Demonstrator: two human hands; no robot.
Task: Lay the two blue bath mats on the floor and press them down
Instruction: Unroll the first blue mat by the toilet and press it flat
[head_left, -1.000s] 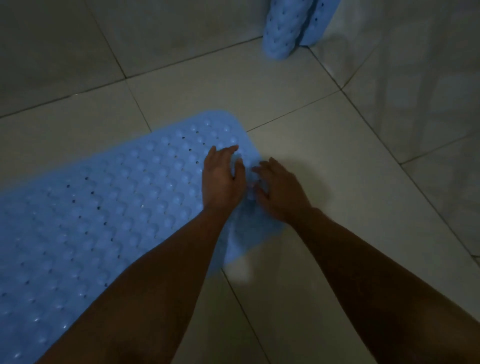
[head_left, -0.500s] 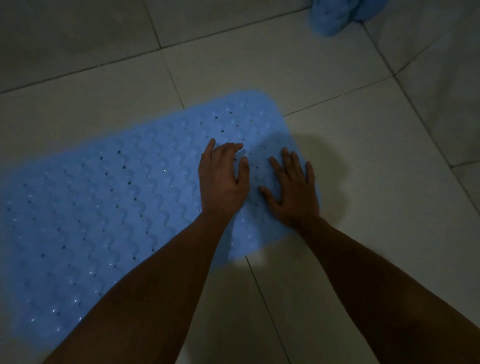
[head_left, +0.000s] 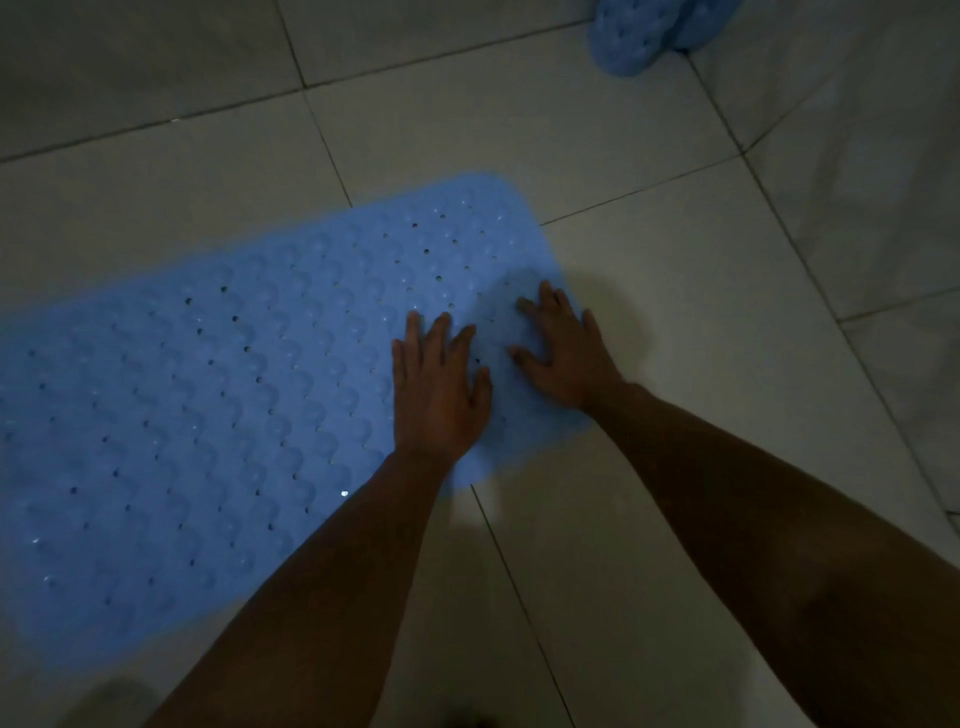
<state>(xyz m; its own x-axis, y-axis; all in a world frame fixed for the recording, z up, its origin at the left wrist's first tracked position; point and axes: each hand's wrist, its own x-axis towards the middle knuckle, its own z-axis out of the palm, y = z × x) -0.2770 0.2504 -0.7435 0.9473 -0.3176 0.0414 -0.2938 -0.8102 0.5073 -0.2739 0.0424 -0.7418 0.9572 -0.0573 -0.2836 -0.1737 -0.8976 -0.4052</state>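
— Flat already, mat (head_left: 218, 415) spread bump-side up across the floor (head_left: 675, 312), rounded end pointing toward the far corner.

— And held how?

— Pinned near that end by both palms. Left hand (head_left: 436, 395) fingers loosely spread, gripping nothing, planted a little inside the edge. Right hand (head_left: 563, 353) just beside it, splayed too, sat almost on the mat's border. Judged as pressing, so the underside would grip the tiles.

— Why side by side?

— Probably to load one patch at a time, working the end flat.

— Second mat?

— Rolled up (head_left: 631, 36), well apart at the top by the wall (head_left: 857, 182), not yet laid. Half done at best.

— Anything doubtful?

— Too dim to tell whether the mat's near edge lay fully flush.
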